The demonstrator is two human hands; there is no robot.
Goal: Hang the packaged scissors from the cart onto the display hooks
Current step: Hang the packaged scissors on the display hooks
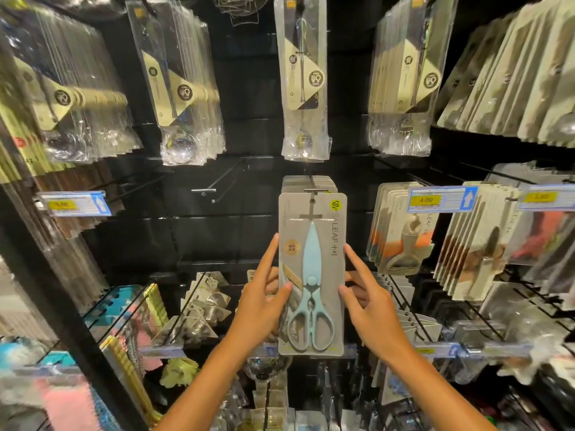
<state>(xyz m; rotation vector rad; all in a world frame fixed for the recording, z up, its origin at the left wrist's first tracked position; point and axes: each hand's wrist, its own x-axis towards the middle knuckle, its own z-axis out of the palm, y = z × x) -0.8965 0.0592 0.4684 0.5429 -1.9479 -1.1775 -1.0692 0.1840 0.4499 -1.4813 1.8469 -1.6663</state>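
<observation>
Packaged scissors (312, 275), a pale blue pair on a grey card, sit at the centre of the frame, upright, with the hang hole at the top of the card level with the tip of the display hook (315, 190). Whether the hook already passes through the hole cannot be told. The left hand (264, 303) grips the left edge of the card, thumb on the front face, index finger extended along the edge. The right hand (368, 306) holds the right edge with the thumb on the front and the index finger raised along the side. Behind the card, a stack of matching grey cards (308, 181) already hangs on the same hook, so part of the stock appears placed. The cart is not in view, so the remaining quantity cannot be judged. Judged step: seating this card fully on the hook, then release. An empty hook (203, 190) stands left of centre.
</observation>
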